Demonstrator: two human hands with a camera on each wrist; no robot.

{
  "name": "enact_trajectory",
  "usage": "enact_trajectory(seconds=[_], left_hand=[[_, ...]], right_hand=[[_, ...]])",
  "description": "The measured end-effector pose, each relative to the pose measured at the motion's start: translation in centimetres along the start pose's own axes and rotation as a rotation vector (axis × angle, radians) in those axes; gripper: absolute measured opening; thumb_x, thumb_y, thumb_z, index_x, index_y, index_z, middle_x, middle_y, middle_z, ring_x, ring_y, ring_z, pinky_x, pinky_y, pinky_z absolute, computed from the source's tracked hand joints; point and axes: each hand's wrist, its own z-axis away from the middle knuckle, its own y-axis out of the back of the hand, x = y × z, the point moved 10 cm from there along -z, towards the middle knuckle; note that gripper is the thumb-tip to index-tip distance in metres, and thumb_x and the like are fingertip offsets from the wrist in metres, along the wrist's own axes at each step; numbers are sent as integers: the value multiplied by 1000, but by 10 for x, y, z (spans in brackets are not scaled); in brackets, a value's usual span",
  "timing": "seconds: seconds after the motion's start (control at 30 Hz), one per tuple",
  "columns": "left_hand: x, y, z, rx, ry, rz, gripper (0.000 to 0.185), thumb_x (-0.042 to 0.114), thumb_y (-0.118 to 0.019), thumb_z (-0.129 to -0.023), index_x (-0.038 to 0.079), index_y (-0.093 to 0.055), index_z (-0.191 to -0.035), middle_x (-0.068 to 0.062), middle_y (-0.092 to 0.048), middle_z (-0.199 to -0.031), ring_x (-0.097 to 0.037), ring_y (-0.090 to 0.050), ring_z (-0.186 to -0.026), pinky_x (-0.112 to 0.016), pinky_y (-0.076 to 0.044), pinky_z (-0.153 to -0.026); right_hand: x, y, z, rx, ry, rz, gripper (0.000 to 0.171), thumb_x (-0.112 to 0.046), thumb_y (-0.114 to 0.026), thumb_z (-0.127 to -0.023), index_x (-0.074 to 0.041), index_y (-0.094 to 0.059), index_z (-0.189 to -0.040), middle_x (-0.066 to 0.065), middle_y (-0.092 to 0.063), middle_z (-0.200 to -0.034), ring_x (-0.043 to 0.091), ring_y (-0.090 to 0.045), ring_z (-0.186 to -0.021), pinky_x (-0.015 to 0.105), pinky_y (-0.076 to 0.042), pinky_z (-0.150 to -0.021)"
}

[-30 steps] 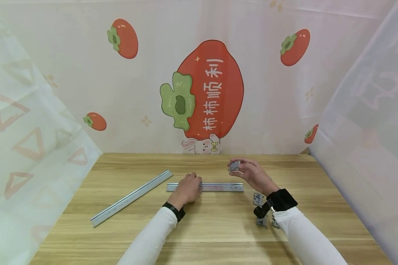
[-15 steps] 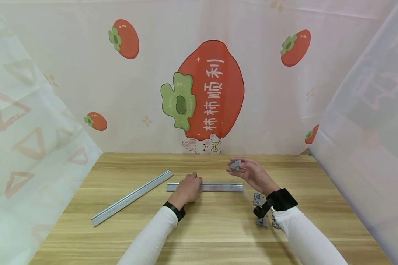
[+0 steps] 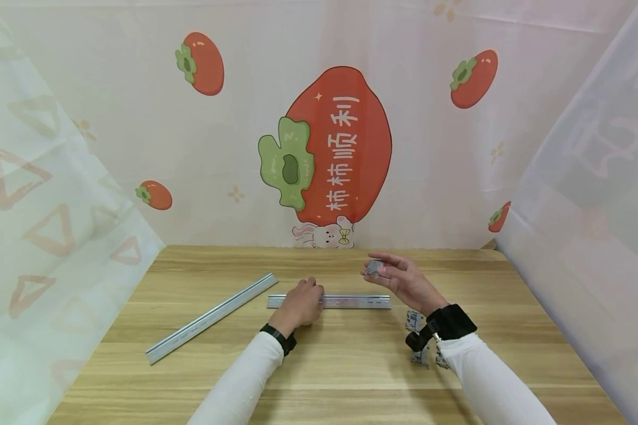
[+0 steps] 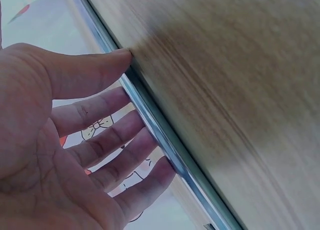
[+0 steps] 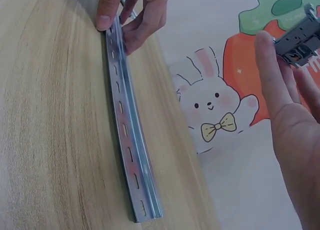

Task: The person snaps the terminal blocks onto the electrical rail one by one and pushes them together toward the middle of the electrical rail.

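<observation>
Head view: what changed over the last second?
The right hand tipped its small grey terminal block lower and slightly left, fingers straightening out over it, grip kept. The left hand stayed on the short rail; the long rail did not move.

rail (image 3: 351, 301): shiny metal | table (image 3: 351, 366): matt wood | clip (image 5: 300, 40): grey plastic
</observation>
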Motion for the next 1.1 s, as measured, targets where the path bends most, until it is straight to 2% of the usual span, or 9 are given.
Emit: enact_trajectory(seconds=[0.17,0.3,0.47,0.63,0.73,0.83,0.97,1.1], left_hand=[[-1,-1,0,3,-7,-5,23,13,-71,-94,5,-70,-116,-10,-59,-109,-28,-56,-102,-43,-52,-84],[-1,-2,0,2,-14,-14,25,12,-71,-94,4,-70,-118,-11,-59,-110,-29,-56,-103,-43,-52,-85],[-1,-2,-1,-9,-27,-3,27,9,-70,-94,4,-69,-120,-10,-59,-111,-29,-57,-105,-43,-52,-86],[-6,-2,-1,-12,-26,9,26,11,-71,-94,4,-70,-119,-10,-60,-112,-30,-57,-108,-45,-51,-89],[-10,0,0,-5,-14,5,27,14,-73,-93,5,-71,-118,-10,-62,-112,-31,-58,-108,-48,-52,-89],[-13,2,1,1,-6,-2,27,16,-74,-93,5,-71,-117,-10,-62,-112,-31,-59,-107,-50,-52,-87],[-14,4,0,18,0,-6,22,17,-76,-92,6,-73,-112,-8,-62,-106,-29,-59,-100,-48,-53,-82],[-14,3,-2,26,-3,-15,19,18,-78,-90,8,-74,-105,-6,-61,-100,-27,-58,-93,-45,-53,-76]], right_hand=[[4,2,1,-27,-1,11,39,11,-47,-102,5,-52,-140,16,-62,-128,33,-60,-125,45,-43,-106],[10,8,1,1,-36,61,40,13,-49,-100,2,-56,-138,17,-62,-131,29,-61,-123,39,-46,-105],[19,12,2,57,-108,199,50,6,-63,-97,6,-47,-144,16,-55,-137,24,-58,-123,35,-48,-102],[27,8,-3,47,-167,334,62,-1,-75,-90,7,-45,-144,21,-51,-142,29,-53,-127,38,-47,-104],[33,5,-8,35,-194,448,61,-1,-77,-88,9,-48,-141,24,-53,-138,33,-52,-126,40,-49,-101],[39,1,-16,44,-219,622,58,-2,-79,-87,8,-54,-138,21,-59,-131,34,-55,-122,40,-51,-96],[48,-6,-29,45,-230,875,54,-5,-83,-83,4,-62,-132,12,-66,-123,30,-60,-113,39,-52,-92],[57,-13,-43,6,-226,1027,50,-6,-86,-81,3,-66,-126,7,-68,-116,28,-63,-105,40,-53,-91]])
